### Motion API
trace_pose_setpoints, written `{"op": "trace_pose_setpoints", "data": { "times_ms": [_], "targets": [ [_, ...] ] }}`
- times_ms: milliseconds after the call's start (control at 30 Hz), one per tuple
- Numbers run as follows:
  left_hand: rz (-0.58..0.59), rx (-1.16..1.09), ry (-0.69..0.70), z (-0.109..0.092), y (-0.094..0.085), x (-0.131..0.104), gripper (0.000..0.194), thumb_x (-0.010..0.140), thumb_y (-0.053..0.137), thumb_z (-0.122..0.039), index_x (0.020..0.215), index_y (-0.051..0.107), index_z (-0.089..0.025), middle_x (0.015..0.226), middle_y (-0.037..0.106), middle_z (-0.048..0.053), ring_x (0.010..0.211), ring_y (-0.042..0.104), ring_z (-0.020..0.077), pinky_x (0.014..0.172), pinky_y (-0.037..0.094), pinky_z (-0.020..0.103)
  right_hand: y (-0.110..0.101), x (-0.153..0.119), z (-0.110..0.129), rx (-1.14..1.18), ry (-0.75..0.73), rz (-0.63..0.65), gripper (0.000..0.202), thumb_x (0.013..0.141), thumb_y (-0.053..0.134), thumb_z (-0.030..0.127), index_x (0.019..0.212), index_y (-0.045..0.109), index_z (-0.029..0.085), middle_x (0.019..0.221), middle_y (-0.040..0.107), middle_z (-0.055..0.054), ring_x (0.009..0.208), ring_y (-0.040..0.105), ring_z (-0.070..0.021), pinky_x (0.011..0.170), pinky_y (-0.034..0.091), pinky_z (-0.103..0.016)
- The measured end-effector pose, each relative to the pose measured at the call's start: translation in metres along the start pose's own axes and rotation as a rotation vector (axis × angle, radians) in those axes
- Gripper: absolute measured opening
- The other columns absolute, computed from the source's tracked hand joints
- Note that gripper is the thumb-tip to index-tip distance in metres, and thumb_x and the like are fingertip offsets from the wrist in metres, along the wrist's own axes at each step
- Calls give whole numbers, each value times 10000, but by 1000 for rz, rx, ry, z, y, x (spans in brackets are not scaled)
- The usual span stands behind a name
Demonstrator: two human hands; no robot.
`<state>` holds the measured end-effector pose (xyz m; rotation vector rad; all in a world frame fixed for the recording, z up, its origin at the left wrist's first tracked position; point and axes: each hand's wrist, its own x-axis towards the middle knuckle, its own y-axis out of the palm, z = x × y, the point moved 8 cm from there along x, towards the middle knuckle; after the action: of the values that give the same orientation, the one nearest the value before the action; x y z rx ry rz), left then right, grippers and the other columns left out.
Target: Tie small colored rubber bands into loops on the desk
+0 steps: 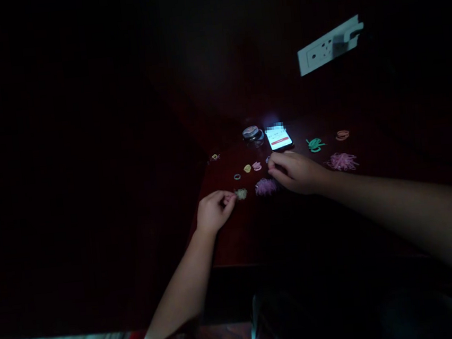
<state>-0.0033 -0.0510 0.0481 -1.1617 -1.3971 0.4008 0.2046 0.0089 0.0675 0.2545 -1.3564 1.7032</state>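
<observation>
My left hand (pixel 216 210) is closed in a pinch at the left edge of a small pale yellow-green pile of thin strands (pixel 241 193). My right hand (pixel 295 172) has its fingers curled together just below the lit phone (pixel 279 137), beside a small bluish piece (pixel 267 159) that it partly covers. A purple pile (pixel 266 187) lies between the hands. Above it are a pink bundle (pixel 256 166), a yellow bundle (pixel 247 168) and a dark bluish ring (pixel 237 177). What either hand grips is too small to make out.
A round lidded jar (pixel 252 133) stands left of the phone. Green bands (pixel 315 145), orange bands (pixel 342 135) and a pink pile (pixel 343 161) lie to the right, a small yellow piece (pixel 214 157) at the far left. A wall socket strip (pixel 328 46) holds a plug.
</observation>
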Motion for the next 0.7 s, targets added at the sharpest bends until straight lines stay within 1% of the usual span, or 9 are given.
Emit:
{"op": "trace_pose_setpoints", "data": {
  "times_ms": [67,133,267,433,567,633,700],
  "targets": [
    [35,22,-96,10,3,-15,149,870,619,-301,820,706,-190,735,693,16,646,625,125,653,489,239,1,-1,0,-1,-8,0,123,896,469,269,787,459,213,717,552,-27,664,473,-174,654,334,-303],
    [36,34,-160,17,6,-21,160,870,617,-309,817,712,-192,750,703,17,662,634,129,676,493,242,1,-1,-1,4,-4,-6,123,890,485,271,785,457,214,701,546,-19,655,471,-171,644,332,-297],
    [17,52,-204,23,9,-15,176,871,606,-317,830,720,-189,764,712,22,665,636,129,693,495,246,-2,-1,-1,23,6,-19,129,894,487,276,786,460,210,678,542,-13,640,474,-163,631,332,-289],
    [29,68,-223,26,12,-10,179,862,611,-319,834,726,-184,752,711,26,635,624,126,675,493,245,-2,-2,-3,25,8,-19,77,867,523,261,818,497,207,680,545,-4,654,483,-162,635,330,-284],
    [42,67,-235,30,12,-13,202,849,624,-345,919,735,-191,749,706,16,630,616,127,692,497,248,-2,-2,-3,43,9,-22,66,859,534,256,825,504,208,675,550,0,650,485,-161,647,334,-288],
    [23,69,-264,37,10,-16,230,869,593,-358,939,730,-187,754,702,19,645,620,132,692,497,248,-3,-2,-2,50,6,-28,61,858,530,251,824,500,210,670,545,2,650,484,-162,641,330,-287],
    [-15,80,-316,51,7,-18,269,912,513,-345,948,717,-173,781,703,33,676,633,140,682,499,247,-3,-3,0,55,-3,-26,45,855,519,232,825,493,213,670,539,5,649,485,-161,638,328,-286]
  ]
}}
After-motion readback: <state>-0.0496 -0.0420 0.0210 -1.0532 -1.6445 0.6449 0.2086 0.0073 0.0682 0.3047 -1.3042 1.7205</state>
